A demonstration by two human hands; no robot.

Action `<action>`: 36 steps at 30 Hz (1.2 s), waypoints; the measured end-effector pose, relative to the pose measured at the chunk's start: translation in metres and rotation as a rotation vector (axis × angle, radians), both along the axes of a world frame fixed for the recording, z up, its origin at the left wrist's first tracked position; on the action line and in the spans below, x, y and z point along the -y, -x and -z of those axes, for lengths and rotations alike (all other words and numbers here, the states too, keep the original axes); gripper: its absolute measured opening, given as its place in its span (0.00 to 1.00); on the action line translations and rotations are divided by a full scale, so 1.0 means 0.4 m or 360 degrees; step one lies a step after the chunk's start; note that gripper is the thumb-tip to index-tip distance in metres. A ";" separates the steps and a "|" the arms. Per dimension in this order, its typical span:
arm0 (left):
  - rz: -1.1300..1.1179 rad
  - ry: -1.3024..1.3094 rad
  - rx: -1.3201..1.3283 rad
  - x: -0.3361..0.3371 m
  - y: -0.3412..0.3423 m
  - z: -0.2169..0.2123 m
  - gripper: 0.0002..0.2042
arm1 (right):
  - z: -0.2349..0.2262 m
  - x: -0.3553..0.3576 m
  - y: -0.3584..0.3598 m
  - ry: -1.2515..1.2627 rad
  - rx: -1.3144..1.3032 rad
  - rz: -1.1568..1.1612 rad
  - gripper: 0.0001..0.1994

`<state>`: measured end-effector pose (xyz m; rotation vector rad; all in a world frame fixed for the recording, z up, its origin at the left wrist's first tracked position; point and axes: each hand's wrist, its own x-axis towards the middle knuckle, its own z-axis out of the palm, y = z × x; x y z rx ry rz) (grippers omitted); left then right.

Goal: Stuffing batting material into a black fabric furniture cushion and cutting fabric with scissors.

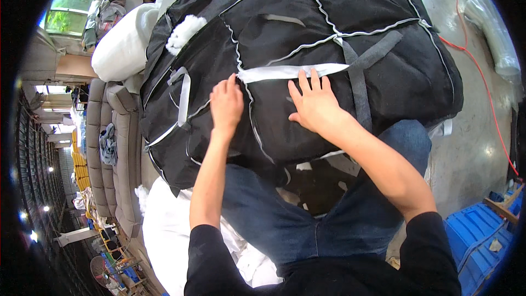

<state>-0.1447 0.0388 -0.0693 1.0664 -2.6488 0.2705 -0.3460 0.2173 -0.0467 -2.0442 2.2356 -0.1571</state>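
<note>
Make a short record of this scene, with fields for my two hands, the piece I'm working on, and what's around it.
Left hand: fingers bent, at the left end of the white strip; left hand, grip unclear
Right hand: right hand spread, fingertips on the strip
Work piece: bulky black fabric piece crossed by pale seams
Other strips: grey strips crossing near the white strip's right end
Upper left: white fluffy tuft
Far left: grey-brown sofa
Right: red cord, clear plastic roll, blue plastic crate
</note>
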 end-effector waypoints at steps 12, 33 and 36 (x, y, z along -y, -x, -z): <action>-0.0699 -0.0284 -0.0241 0.827 -0.021 -0.217 0.48 | 0.009 0.030 0.007 -0.0229 0.0202 0.0095 0.43; -0.0398 -0.0475 0.0138 0.037 -0.277 0.021 0.31 | 0.012 0.047 -0.020 -0.0356 0.0010 0.0047 0.44; -0.0212 -0.0391 0.0178 -0.115 -0.377 -0.045 0.28 | 0.015 0.036 -0.040 -0.0229 -0.0158 0.0093 0.43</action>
